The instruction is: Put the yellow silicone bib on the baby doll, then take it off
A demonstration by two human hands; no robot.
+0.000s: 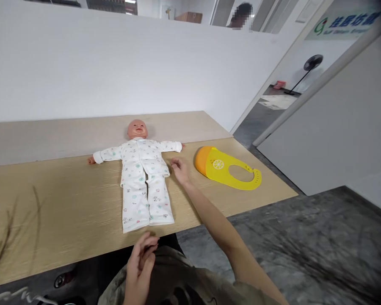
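Note:
A baby doll (137,129) lies on its back with both arms spread, dressed in a white patterned top (136,156) and matching trousers (158,203). My right hand (180,170) hovers or rests just right of the top, holding nothing, with its fingers loosely bent and apart. Beside that hand lies a yellow silicone bib (225,167) with an orange pocket (202,160) and a citrus-slice print. Below the trouser legs, at the table's front edge, my left hand (141,264) is empty, its fingers loosely curled and the thumb apart.
The wooden table (66,203) meets a white partition wall (98,63) behind. A grey panel (333,114) and a doorway stand at the right, with a black fan (313,62) beyond. Someone's head shows behind the partition. Dark blurred strands cross the lower corners.

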